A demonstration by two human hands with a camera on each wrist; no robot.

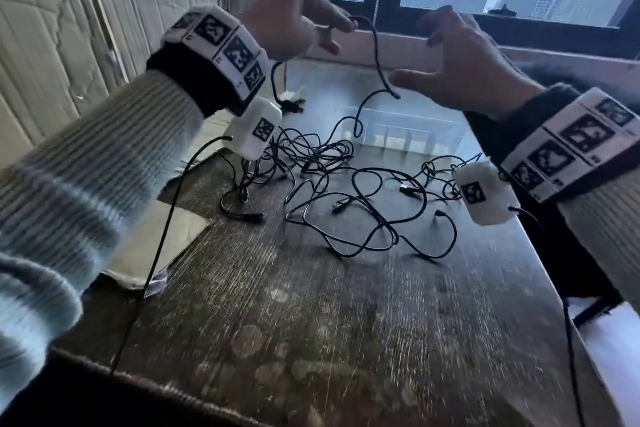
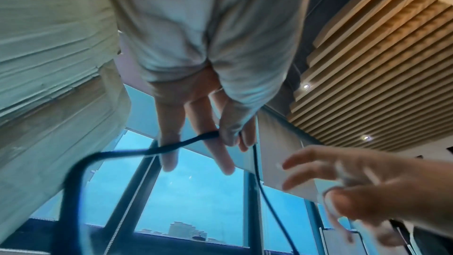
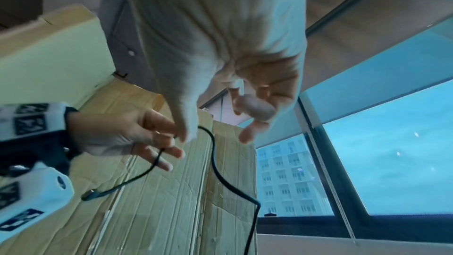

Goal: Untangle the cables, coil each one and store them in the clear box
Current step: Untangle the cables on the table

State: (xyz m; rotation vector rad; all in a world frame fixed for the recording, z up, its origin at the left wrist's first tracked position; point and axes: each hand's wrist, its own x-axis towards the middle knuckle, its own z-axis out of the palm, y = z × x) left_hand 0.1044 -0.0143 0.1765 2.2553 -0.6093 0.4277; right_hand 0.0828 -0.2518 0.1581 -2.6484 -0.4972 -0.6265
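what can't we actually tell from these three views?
- Cable count: the tangle on the table overlaps itself in the head view; single cables cannot be separated.
- Clear box: head view, contents unreadable through glare and the right hand.
- Held cable in the left hand: its lower run leaves the left wrist view's bottom edge.
- Both wrist views point upward; no table.

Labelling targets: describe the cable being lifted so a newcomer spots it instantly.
Start at the dark wooden table below the window, where black cables lie tangled in front of the clear box. One black cable rises from that heap to the left hand, which pinches it. It alone is off the table.
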